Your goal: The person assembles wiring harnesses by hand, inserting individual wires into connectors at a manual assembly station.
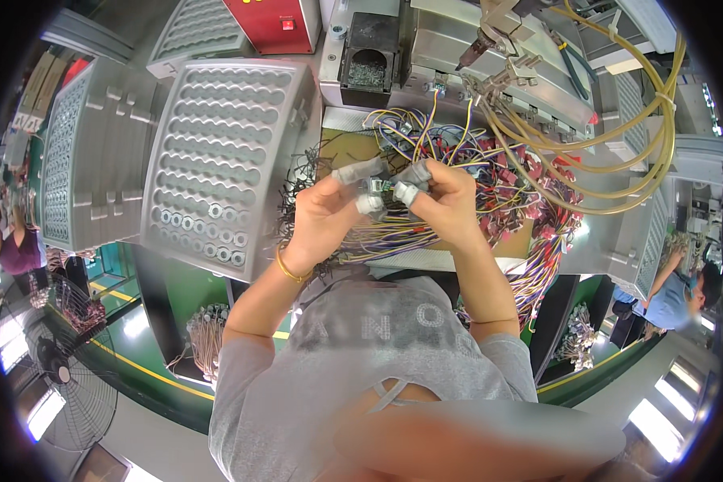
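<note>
Both hands meet over the bench, fingertips wrapped in grey tape or finger cots. The left hand (pixel 323 213) is curled, thumb and forefinger pinched toward the centre, a gold bangle (pixel 291 270) on its wrist. The right hand (pixel 446 205) is curled the same way, its taped fingertips touching those of the left. Between them sits a small part (pixel 383 188) — too small and too covered to tell what it is — gripped by both hands, with thin wires trailing from it. Just beyond and under the hands lies a tangled wire bundle (pixel 490 173) in purple, yellow, blue and red, spreading to the right. To the left, near the left hand, a grey tray (pixel 217 128) stands tilted, its lower rows holding metal rings; a 2nd similar tray (pixel 84 153) is further left. Behind the wires, yellow hoses (pixel 618 173) loop down from a machine (pixel 498 48). A black box (pixel 369 60) of small screws sits beside a red unit (pixel 277 24).
</note>
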`<state>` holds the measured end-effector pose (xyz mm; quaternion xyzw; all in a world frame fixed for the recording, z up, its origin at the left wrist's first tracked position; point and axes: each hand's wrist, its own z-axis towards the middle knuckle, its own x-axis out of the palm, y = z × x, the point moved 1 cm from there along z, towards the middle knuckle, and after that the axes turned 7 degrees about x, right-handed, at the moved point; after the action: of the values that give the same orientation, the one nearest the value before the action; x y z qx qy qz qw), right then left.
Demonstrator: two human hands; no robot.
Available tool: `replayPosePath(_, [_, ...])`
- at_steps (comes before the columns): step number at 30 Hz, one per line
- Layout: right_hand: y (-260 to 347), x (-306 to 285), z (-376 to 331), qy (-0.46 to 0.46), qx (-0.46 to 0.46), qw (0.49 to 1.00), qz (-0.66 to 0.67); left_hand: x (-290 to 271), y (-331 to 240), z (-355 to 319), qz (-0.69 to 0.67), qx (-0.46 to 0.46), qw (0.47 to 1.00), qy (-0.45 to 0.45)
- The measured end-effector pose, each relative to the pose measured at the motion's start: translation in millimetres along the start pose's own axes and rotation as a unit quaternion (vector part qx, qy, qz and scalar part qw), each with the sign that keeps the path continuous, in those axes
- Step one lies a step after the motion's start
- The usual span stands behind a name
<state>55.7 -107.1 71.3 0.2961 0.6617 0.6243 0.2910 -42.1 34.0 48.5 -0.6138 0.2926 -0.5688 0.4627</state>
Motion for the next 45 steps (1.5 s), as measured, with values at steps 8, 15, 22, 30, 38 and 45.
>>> replayPosePath(8, [0, -4, 1, 0.005, -0.015, 0.996, -0.083, 5, -2, 1, 0.013, 0.021, 1.0, 0.008])
replayPosePath(15, [2, -5, 0, 0.018, -0.033, 0.993, -0.111, 7, -3, 1, 0.012, 0.026, 1.0, 0.011])
replayPosePath(22, [4, -6, -4, 0.003, -0.073, 0.985, -0.156, 7, 1, 0, 0.064, 0.089, 0.993, 0.033])
replayPosePath(30, [-1, 3, -12, 0.005, -0.006, 0.994, -0.112, 10, 6, 11, 0.005, -0.022, 1.0, -0.019])
replayPosePath(38, [4, -29, -13, -0.106, 0.091, 0.99, 0.008, 43, 25, 32, -0.119, -0.081, 0.986, 0.079])
replayPosePath(45, [-54, -93, 24, -0.356, 0.003, 0.91, 0.212, 24, 99, 68, 0.144, -0.11, 0.976, 0.123])
